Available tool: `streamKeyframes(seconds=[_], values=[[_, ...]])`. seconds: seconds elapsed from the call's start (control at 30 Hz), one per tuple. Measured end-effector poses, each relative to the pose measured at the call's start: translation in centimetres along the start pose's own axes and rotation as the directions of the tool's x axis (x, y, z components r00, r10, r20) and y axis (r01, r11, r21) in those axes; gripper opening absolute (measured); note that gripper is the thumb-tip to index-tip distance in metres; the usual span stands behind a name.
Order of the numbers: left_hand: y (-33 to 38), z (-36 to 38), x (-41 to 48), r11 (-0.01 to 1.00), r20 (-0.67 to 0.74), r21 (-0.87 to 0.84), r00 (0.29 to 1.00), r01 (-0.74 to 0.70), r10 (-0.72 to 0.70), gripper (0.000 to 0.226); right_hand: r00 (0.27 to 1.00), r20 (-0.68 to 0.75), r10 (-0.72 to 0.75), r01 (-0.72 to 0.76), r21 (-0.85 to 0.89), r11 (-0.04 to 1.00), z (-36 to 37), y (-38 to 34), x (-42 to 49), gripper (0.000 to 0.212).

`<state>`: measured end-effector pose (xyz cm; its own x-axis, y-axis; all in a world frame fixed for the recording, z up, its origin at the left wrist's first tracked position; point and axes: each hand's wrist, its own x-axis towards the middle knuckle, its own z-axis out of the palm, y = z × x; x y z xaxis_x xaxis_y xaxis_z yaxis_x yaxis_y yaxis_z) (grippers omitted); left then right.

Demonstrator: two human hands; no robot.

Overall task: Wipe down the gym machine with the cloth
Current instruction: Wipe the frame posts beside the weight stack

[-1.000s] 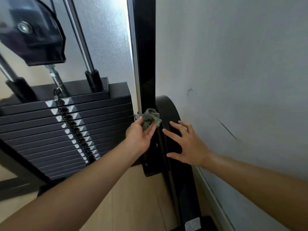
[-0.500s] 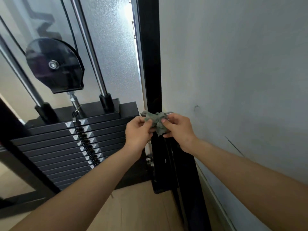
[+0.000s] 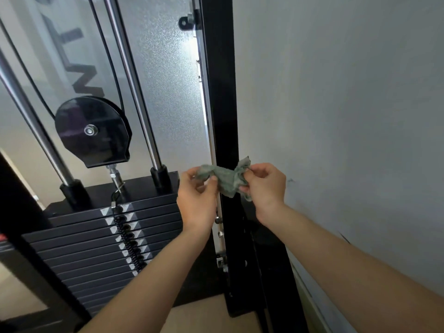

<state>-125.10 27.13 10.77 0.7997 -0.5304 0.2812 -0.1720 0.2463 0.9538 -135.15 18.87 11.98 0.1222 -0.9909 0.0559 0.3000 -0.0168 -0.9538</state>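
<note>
Both hands on one crumpled grey-green cloth, held in front of the gym machine's black upright steel post.

My left hand pinches the cloth's left end and my right hand pinches its right end, stretching it between them. To the left sits the black weight stack with its round black pulley; a grey wall stands at right.

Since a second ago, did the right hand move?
Yes. The right hand rose beside the black post, from partway down the weight stack to its top, and now pinches the cloth.
</note>
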Motion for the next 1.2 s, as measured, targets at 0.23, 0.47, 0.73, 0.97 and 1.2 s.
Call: streamKeyframes(seconds=[0.23,0.47,0.73,0.97,1.2], values=[[-0.4,-0.3,-0.8,0.831,0.157,0.468,0.954,-0.299,0.255,0.013,0.976,0.034,0.215,-0.208,-0.153,0.966,-2.0,4.0,0.9,0.013],[0.5,-0.5,0.0,0.831,0.061,0.46,0.945,-0.313,0.322,0.01,0.973,0.215,0.081,-0.044,-0.17,0.984,-2.1,2.4,0.7,0.032],[3.8,0.5,2.0,0.93,-0.034,0.306,0.973,-0.206,0.226,0.013,0.944,0.248,-0.217,0.264,-0.177,0.948,-1.4,-1.4,-0.8,0.037],[8.4,1.8,3.8,0.979,-0.01,0.085,0.983,-0.184,0.186,0.021,0.931,0.188,-0.312,0.342,-0.154,0.927,1.1,-5.4,-0.2,0.029],[14.6,2.6,4.3,0.977,0.005,-0.132,0.985,-0.169,0.171,0.042,0.896,0.192,-0.401,0.423,-0.092,0.902,3.4,-11.4,1.2,0.023]])
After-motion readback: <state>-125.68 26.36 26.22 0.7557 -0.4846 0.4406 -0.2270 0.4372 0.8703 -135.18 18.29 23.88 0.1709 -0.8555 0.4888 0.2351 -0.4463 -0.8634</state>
